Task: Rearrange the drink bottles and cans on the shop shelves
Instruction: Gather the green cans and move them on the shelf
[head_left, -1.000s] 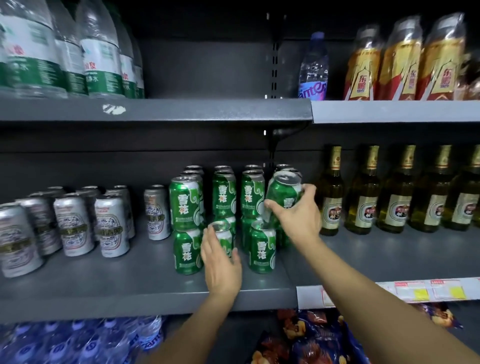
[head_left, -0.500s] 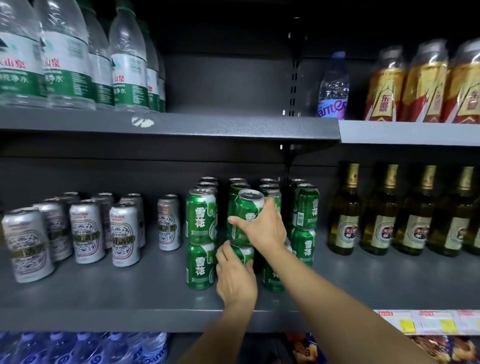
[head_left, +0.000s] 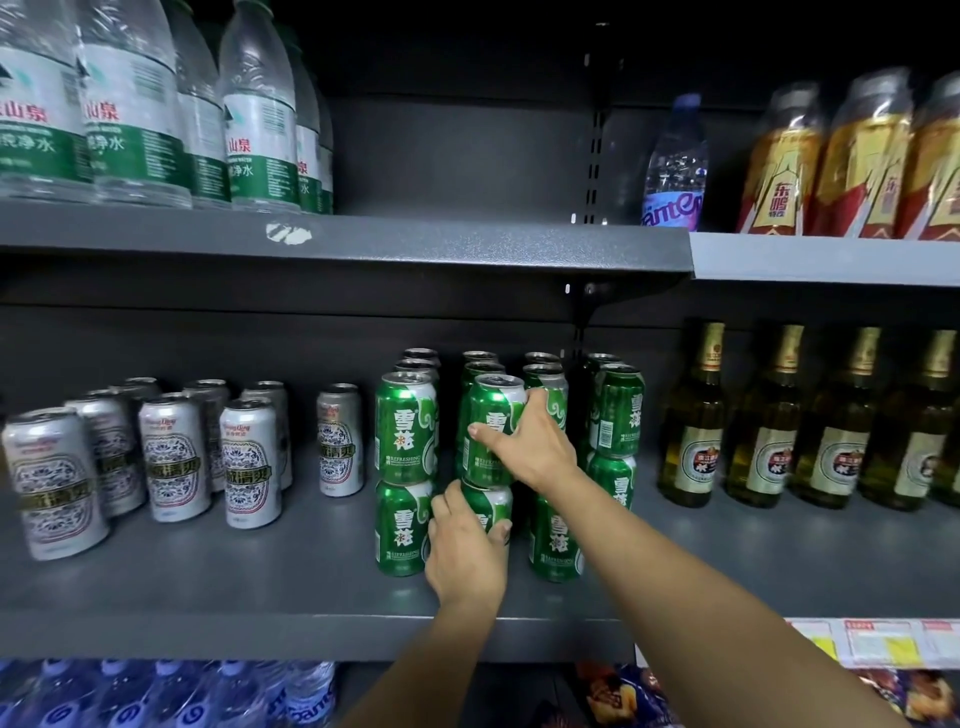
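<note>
Green beer cans stand stacked two high on the middle grey shelf (head_left: 260, 597). My right hand (head_left: 530, 447) grips an upper green can (head_left: 488, 421), which sits upright on a lower green can (head_left: 488, 506). My left hand (head_left: 467, 551) wraps around that lower can from the front. To the left stands a two-can green stack (head_left: 405, 473), and another green stack (head_left: 615, 431) stands to the right. More green cans fill the rows behind.
Silver cans (head_left: 249, 462) stand at the left of the same shelf, brown beer bottles (head_left: 693, 426) at the right. Water bottles (head_left: 260, 109) and yellow-labelled bottles (head_left: 784, 166) line the upper shelf (head_left: 467, 244). Blue-labelled bottles (head_left: 156, 696) sit below.
My right hand carried the green can from the right side leftward and set it on the lower can. My left hand closed round the lower can. The view moved closer.
</note>
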